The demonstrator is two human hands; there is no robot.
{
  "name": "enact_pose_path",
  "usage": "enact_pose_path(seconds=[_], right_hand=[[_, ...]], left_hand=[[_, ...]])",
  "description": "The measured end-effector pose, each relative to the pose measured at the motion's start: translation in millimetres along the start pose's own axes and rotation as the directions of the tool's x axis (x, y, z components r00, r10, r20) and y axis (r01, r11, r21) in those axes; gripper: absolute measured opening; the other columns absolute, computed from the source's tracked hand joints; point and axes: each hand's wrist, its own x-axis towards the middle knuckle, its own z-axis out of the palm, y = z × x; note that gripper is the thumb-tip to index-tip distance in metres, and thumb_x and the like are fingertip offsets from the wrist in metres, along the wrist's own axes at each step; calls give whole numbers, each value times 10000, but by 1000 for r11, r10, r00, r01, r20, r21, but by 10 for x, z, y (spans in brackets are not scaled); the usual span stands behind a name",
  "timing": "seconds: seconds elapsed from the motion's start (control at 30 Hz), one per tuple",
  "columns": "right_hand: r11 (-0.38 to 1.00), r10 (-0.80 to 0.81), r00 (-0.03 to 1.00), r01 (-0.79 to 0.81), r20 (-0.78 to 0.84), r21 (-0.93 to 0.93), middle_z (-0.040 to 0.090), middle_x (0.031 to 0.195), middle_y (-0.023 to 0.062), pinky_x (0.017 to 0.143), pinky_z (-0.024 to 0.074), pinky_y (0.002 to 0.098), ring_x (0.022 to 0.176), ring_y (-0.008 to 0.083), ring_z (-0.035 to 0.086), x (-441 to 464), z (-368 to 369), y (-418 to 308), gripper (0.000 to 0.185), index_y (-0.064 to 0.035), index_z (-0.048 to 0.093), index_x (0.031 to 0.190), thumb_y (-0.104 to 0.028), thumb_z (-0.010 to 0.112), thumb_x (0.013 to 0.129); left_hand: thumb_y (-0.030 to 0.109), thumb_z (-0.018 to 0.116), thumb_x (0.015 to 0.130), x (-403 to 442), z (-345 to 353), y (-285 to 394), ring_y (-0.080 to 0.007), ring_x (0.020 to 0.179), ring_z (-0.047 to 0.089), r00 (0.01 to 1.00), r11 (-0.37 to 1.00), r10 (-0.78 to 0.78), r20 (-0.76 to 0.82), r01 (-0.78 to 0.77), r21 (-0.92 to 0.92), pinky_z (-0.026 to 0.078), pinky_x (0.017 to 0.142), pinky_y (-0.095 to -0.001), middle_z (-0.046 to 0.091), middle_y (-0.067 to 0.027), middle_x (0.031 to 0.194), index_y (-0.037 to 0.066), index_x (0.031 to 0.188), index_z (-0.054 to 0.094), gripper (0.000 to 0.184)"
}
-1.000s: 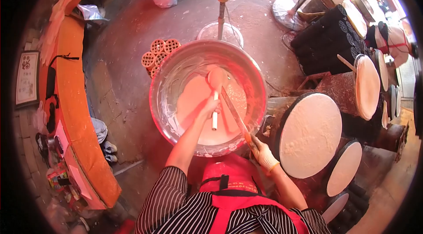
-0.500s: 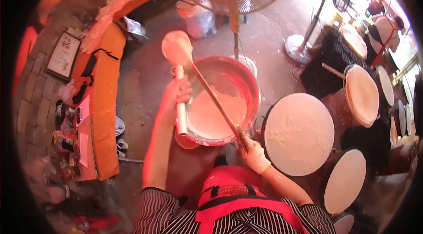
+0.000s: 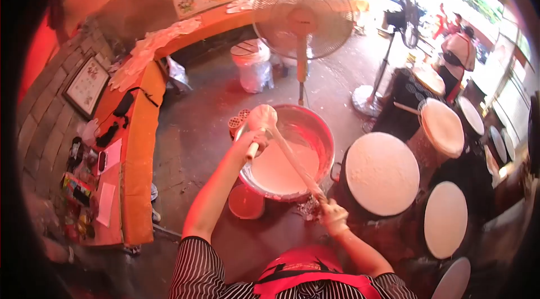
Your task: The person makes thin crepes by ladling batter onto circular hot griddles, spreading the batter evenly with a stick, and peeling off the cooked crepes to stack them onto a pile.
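The pale, round-bowled ladle has shifted in over the far-left rim of the round metal basin since the earlier frame; our left grip is closed around its white handle. At the basin's near right, our right grip clasps a long wooden stick.

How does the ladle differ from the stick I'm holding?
The ladle has a broad, rounded head, while the stick is narrow and straight. The ladle is in your left hand; the stick is in your right hand. The stick looks longer than the ladle from this angle. Both look mostly pale, and both overlap the tub in this view.
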Motion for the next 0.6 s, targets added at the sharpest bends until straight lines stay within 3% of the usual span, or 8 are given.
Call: enact_pose_path(seconds=[0.07, 0.17, 0.23, 0.27, 0.4, 0.47, 0.53, 0.6], right_hand=[[997, 24, 998, -19, 56, -79, 606, 853, 108, 504, 529, 410, 619, 291, 661, -613, -361, 240, 625, -254, 518, 1438, -106, 604, 837], [962, 251, 967, -246, 31, -117, 623, 861, 118, 538, 530, 429, 623, 305, 648, -1652, -832, 429, 746, -173, 445, 1503, -73, 649, 793], [901, 432, 894, -434, -117, 8, 658, 1130, 202, 679, 565, 435, 846, 376, 694, -2308, -963, 394, 671, -59, 404, 1508, -68, 614, 872], [879, 472, 844, -472, -255, 66, 642, 1244, 231, 739, 571, 435, 940, 401, 694, -2613, -1055, 315, 636, -34, 399, 1504, -66, 596, 900], [655, 738, 580, -739, -344, 160, 577, 1376, 221, 862, 539, 422, 1057, 411, 657, -3537, -1464, -119, 579, -19, 377, 1512, -72, 535, 958], [429, 902, 397, -784, -168, 450, 519, 1426, 249, 907, 527, 391, 1180, 381, 615, -4184, -1400, -252, 528, 7, 416, 1477, -101, 527, 972], [148, 989, 102, -753, -108, 641, 679, 895, 98, 622, 522, 294, 714, 159, 664, -4633, -1448, -538, 437, -40, 497, 1423, -176, 533, 1009], [-84, 991, -128, -503, 22, 860, 562, 697, -15, 459, 406, 229, 510, 48, 496, -5058, -1505, -682, 385, -75, 549, 1367, -264, 534, 1031]], left_hand=[[160, 506, 1011, -56, -185, -292, -80, 431, 393, 946, 762, 304, -116, -168, 625, 311, 369, -219, 401, 23, 623, 104, 910, 432, 137], [131, 497, 999, -362, -17, -868, -81, 415, 390, 861, 493, 497, -103, -182, 851, 294, 350, -232, 402, 13, 624, 95, 908, 435, 116], [177, 552, 991, -205, -157, -946, -40, 450, 397, 974, 620, 134, -181, 60, 783, 287, 320, -199, 402, 33, 652, 108, 902, 433, 164], [156, 510, 1016, -17, -134, -872, -29, 458, 392, 944, 832, -192, -268, 302, 466, 292, 326, -176, 392, 32, 652, 88, 894, 422, 165], [135, 437, 1054, -53, 437, -1746, -35, 451, 400, 769, 675, -515, -378, 636, 375, 304, 326, -170, 402, 26, 662, 73, 890, 408, 178], [134, 434, 1053, -228, 887, -2301, -37, 449, 401, 572, 535, -717, -399, 818, 210, 289, 320, -166, 398, 27, 645, 76, 859, 400, 205], [131, 442, 1046, -211, 1128, -2960, -33, 449, 385, 490, 357, -768, -411, 862, 361, 285, 316, -161, 388, 31, 631, 81, 828, 394, 228], [129, 459, 1036, -205, 1528, -3753, -33, 449, 364, 397, 109, -772, -496, 852, 511, 290, 317, -157, 379, 33, 619, 95, 798, 378, 254]])
